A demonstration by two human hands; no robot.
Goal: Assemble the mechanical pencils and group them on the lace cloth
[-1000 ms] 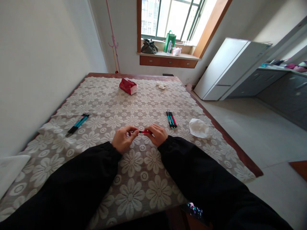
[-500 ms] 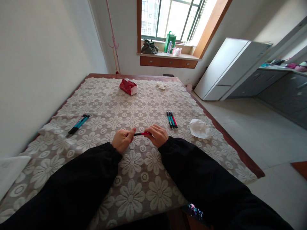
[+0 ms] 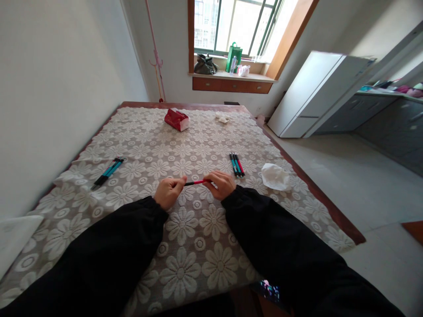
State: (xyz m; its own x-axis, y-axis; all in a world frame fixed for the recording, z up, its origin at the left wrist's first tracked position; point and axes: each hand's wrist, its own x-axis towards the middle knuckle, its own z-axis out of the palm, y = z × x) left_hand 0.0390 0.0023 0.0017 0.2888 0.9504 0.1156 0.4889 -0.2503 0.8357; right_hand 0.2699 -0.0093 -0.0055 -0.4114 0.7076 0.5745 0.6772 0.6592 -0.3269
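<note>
Both hands meet over the middle of a table covered with a flowered lace cloth (image 3: 185,229). Between them is a red and black pen (image 3: 196,182), held level a little above the cloth. My left hand (image 3: 168,193) pinches its dark left end with thumb and forefinger. My right hand (image 3: 220,183) grips the red right end, which its fingers hide. A group of three pens (image 3: 236,164), teal and red, lies just beyond my right hand. Another bunch of teal and black pens (image 3: 107,171) lies to the far left.
A crumpled white tissue (image 3: 275,176) lies near the table's right edge. A red tissue pack (image 3: 177,119) and a small white scrap (image 3: 221,118) sit at the far end. A white wall runs along the left, and folded white fabric (image 3: 13,233) lies at the near left corner.
The hands have drawn slightly apart along the pen, so more of its shaft shows between them. My left thumb and forefinger have closed tighter on the dark end.
</note>
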